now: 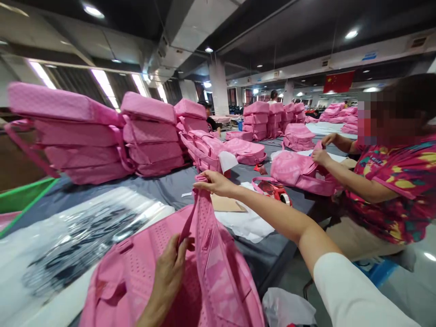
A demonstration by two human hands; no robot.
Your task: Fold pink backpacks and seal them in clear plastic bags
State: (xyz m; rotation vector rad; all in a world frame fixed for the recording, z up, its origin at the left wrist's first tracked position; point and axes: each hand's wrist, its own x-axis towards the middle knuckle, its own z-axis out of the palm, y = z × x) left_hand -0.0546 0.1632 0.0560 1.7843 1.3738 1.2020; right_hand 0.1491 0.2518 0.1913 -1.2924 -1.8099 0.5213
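A pink backpack with perforated padding lies on the table right in front of me. One of its shoulder straps is drawn upward and away from the bag. My right hand reaches across from the right, its fingers closed around the strap's folded top end. Lower down, my left hand pinches a narrow pink band of the same strap between thumb and fingers. The bag's near edge runs out of view at the bottom.
Stacked pink bags line the table's far left side. Clear plastic packaging covers the left. Brown cardboard and a tape roll lie beyond my right arm. At right, a co-worker handles another pink bag.
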